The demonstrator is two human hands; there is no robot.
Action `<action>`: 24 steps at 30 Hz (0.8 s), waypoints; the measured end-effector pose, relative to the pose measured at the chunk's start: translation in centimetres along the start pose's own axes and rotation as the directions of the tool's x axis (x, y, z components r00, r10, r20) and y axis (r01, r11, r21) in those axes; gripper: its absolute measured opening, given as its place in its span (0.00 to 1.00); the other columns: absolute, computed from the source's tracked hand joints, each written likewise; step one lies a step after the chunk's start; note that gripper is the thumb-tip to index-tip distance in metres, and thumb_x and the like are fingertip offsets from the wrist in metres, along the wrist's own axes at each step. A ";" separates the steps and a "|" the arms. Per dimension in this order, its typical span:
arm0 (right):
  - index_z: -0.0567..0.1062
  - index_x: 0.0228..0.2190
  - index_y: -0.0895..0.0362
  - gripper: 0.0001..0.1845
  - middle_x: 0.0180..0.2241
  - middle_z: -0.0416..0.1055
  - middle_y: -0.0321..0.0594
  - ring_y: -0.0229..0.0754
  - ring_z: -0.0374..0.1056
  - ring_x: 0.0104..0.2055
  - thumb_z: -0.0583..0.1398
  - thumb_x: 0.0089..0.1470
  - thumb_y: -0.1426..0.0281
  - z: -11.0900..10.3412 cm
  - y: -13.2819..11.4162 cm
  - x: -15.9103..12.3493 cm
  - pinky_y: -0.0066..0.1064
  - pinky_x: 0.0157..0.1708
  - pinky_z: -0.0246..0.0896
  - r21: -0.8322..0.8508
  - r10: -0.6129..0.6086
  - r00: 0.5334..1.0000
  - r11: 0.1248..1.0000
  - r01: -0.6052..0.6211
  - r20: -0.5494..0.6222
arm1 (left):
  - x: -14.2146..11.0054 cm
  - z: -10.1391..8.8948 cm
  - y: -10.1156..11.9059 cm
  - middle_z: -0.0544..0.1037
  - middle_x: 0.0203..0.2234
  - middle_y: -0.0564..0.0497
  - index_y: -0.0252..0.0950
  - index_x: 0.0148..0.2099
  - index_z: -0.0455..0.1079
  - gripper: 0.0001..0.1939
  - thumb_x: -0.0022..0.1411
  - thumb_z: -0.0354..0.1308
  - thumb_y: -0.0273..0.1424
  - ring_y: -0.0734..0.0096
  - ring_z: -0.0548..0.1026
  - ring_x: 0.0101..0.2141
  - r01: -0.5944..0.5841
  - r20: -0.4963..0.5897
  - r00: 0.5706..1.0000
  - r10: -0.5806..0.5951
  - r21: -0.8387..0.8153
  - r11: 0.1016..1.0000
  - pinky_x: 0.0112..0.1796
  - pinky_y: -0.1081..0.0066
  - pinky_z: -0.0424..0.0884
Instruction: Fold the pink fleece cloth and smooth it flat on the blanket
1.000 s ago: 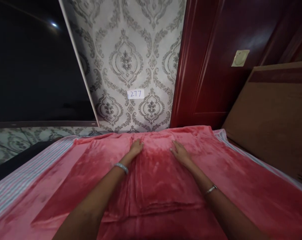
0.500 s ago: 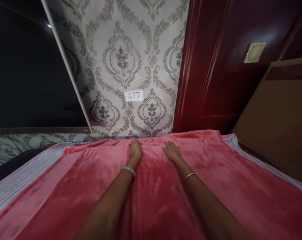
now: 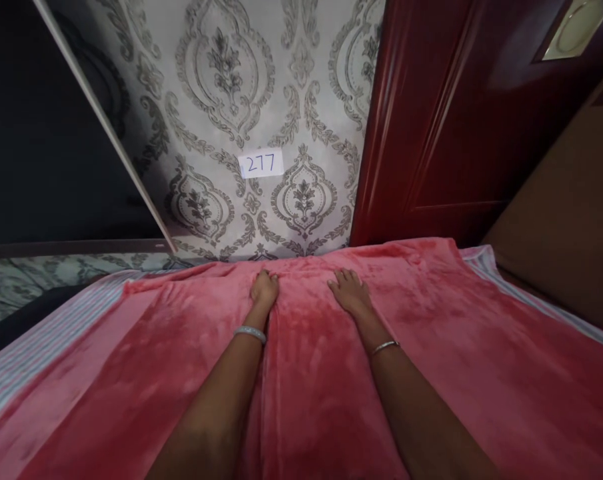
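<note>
A pink plush blanket (image 3: 326, 373) spreads over the surface in front of me, with a raised fold running down its middle. At the far end of that fold is my left hand (image 3: 265, 289), its fingers curled into the plush and partly hidden. To its right, my right hand (image 3: 350, 291) lies palm down on the blanket near the far edge, fingers spread. Each wrist wears a bracelet.
A striped sheet (image 3: 56, 340) shows beyond the blanket's left side and again at the right. Patterned wallpaper with a paper label (image 3: 261, 163) rises behind. A dark screen (image 3: 56, 147) stands left; a red door (image 3: 431, 133) and cardboard box (image 3: 566, 213) stand right.
My view has moved closer to the wall and tilted slightly. Both hands stay near the blanket's far edge; the right hand's fingers look a little more spread.
</note>
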State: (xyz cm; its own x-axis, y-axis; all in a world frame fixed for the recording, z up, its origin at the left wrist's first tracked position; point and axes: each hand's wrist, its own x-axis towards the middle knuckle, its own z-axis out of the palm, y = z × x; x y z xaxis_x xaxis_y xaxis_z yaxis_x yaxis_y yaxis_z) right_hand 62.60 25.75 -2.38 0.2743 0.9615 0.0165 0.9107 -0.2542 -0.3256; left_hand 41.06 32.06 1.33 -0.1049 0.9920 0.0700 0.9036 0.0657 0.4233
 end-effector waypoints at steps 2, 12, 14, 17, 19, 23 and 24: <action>0.60 0.67 0.55 0.31 0.72 0.47 0.44 0.51 0.38 0.73 0.42 0.69 0.57 0.1 0.0 -0.1 0.55 0.67 0.42 0.007 -0.007 1.000 1.000 0.007 -0.011 | -0.3 -0.9 0.5 0.77 0.54 0.35 0.31 0.61 0.68 0.21 0.70 0.49 0.34 0.55 0.77 0.53 -0.025 0.000 1.000 0.025 0.010 1.000 0.51 0.63 0.71; 0.59 0.68 0.54 0.33 0.71 0.48 0.47 0.52 0.40 0.73 0.42 0.68 0.56 0.5 0.3 0.3 0.56 0.66 0.43 0.028 -0.005 0.999 1.000 0.006 -0.034 | -6.6 2.5 0.6 0.46 0.73 0.33 0.36 0.74 0.50 0.41 0.69 0.43 0.56 0.37 0.40 0.71 -0.434 0.165 0.900 0.404 0.245 0.867 0.65 0.37 0.43; 0.58 0.68 0.54 0.33 0.72 0.46 0.46 0.52 0.39 0.73 0.41 0.68 0.56 0.6 0.4 0.3 0.55 0.66 0.42 0.031 -0.001 1.000 1.000 0.002 -0.027 | -6.8 2.9 0.0 0.45 0.73 0.33 0.37 0.74 0.49 0.42 0.69 0.42 0.56 0.38 0.40 0.71 -0.431 0.172 0.901 0.398 0.257 0.865 0.65 0.37 0.44; 0.57 0.69 0.55 0.34 0.72 0.44 0.46 0.51 0.38 0.73 0.41 0.68 0.55 0.6 0.3 0.3 0.54 0.67 0.42 0.033 0.008 1.000 0.999 -0.007 -0.009 | -6.7 2.9 -0.2 0.45 0.73 0.33 0.37 0.74 0.49 0.42 0.69 0.42 0.56 0.39 0.41 0.71 -0.435 0.163 0.900 0.404 0.273 0.858 0.65 0.37 0.44; 0.57 0.69 0.56 0.34 0.72 0.44 0.47 0.51 0.38 0.73 0.42 0.69 0.55 0.5 0.3 0.1 0.54 0.67 0.42 0.039 0.010 1.000 0.999 -0.009 -0.004 | -6.6 2.7 0.0 0.45 0.73 0.33 0.37 0.74 0.49 0.42 0.69 0.42 0.57 0.40 0.41 0.71 -0.435 0.160 0.900 0.406 0.275 0.857 0.65 0.37 0.43; 0.55 0.69 0.58 0.34 0.72 0.44 0.48 0.51 0.39 0.73 0.42 0.69 0.57 -0.7 -0.2 -0.4 0.53 0.67 0.42 0.059 0.016 1.000 0.998 -0.015 -0.005 | -6.0 1.3 0.6 0.45 0.73 0.35 0.39 0.75 0.47 0.42 0.68 0.41 0.58 0.41 0.40 0.71 -0.415 0.248 0.899 0.360 0.225 0.882 0.64 0.36 0.44; 0.54 0.70 0.58 0.34 0.72 0.44 0.48 0.51 0.39 0.73 0.42 0.69 0.58 -1.3 -0.4 -0.6 0.53 0.67 0.43 0.066 0.022 1.000 0.998 -0.022 -0.001 | -6.0 0.7 0.9 0.45 0.73 0.36 0.39 0.75 0.47 0.42 0.68 0.40 0.57 0.43 0.41 0.72 -0.405 0.285 0.896 0.340 0.215 0.889 0.65 0.36 0.45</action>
State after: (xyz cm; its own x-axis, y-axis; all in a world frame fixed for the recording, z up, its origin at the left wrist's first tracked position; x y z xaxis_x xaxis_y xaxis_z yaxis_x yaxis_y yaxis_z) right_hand 62.44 25.10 -1.05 0.2944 0.9556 0.0100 0.8823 -0.2678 -0.3872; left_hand 42.80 26.25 0.62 0.3312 0.9422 -0.0504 0.9347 -0.3204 0.1539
